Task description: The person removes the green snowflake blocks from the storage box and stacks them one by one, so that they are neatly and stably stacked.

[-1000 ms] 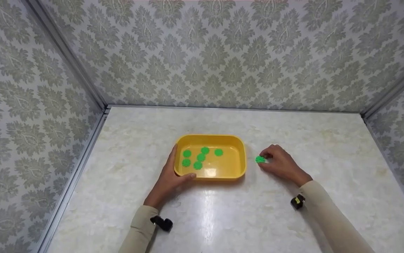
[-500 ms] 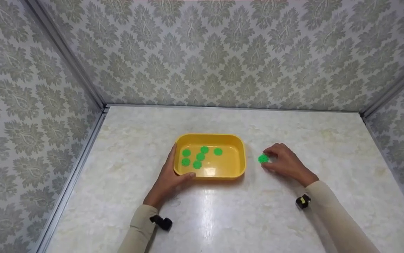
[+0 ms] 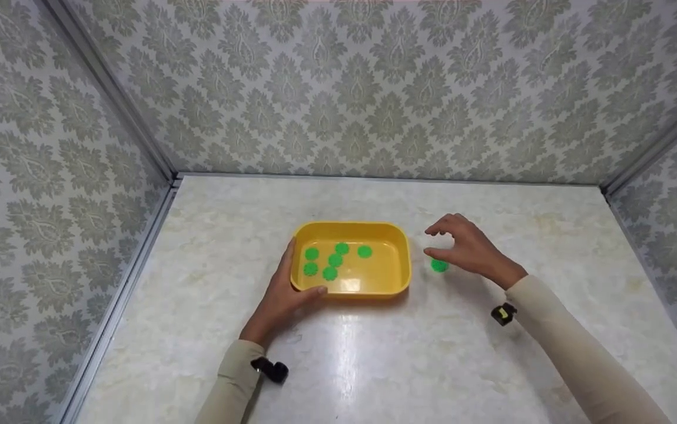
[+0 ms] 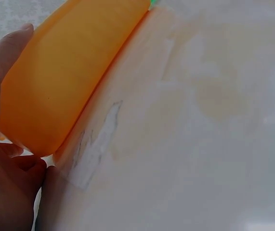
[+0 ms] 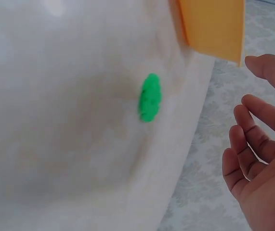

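A yellow plastic tub (image 3: 397,284) stands mid-table, with several round green scalloped discs (image 3: 335,260) lying flat on its bottom. My left hand (image 3: 282,300) holds the tub at its near left corner, the thumb on the front rim and the fingers along the left side. In the left wrist view the tub's outer wall (image 4: 70,72) sits between thumb and fingers. To the right of the tub, one more green disc (image 3: 440,266) lies on the table. Above that disc hovers my right hand (image 3: 471,247), its thumb and fingers spread apart and holding nothing.
The pale marbled table (image 3: 374,365) runs back to a patterned wall (image 3: 327,94). Patterned side panels with metal edge strips (image 3: 120,318) border it left and right. Each wrist wears a small black camera (image 3: 271,370).
My right hand has let go of the green disc and lifted away from the table, its fingers spreading. The disc stays on the table. My left hand keeps its hold on the tub.
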{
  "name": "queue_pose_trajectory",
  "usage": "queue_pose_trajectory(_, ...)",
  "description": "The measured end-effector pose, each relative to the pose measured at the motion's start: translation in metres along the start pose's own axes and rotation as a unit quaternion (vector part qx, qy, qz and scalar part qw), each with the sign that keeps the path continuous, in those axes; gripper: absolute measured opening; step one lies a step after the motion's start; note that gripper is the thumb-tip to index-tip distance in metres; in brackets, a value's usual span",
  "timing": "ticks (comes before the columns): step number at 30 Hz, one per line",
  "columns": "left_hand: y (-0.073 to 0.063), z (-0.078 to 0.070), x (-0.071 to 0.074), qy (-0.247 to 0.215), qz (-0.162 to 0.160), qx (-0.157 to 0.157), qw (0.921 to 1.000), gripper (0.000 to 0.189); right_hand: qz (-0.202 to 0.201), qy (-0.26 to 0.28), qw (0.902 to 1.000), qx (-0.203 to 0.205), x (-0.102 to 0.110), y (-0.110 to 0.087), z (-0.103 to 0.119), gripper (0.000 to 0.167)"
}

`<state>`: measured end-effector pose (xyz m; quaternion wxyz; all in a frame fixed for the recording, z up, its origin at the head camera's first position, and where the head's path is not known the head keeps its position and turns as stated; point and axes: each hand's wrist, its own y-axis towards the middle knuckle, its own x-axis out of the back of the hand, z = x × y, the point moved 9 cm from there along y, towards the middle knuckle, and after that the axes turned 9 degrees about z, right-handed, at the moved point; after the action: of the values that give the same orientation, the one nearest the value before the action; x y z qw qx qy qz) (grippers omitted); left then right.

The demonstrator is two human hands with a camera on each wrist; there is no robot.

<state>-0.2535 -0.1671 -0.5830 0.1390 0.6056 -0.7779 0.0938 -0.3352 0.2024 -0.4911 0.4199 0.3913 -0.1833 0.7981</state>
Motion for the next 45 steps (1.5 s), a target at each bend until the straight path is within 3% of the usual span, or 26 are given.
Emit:
queue_pose_trajectory(12, 0.001, 0.001, -0.001, -0.005, 0.0, 0.002, 1.0, 0.128, 0.046, 0.007, 0.9982, 0.037, -0.01, 0.033, 0.045, 0.034)
queue_pose_trajectory(29, 0.0, 0.001, -0.002, 0.01, 0.0, 0.013, 0.9999, 0.128, 0.117, 0.009, 0.9908, 0.068, -0.061, 0.064, 0.069, 0.036)
queue_pose_trajectory(45, 0.0, 0.003, 0.0, 0.0, -0.002, 0.025, 0.9997, 0.129, 0.149, 0.008, 0.9885, 0.023, -0.088, 0.086, 0.067, 0.044)
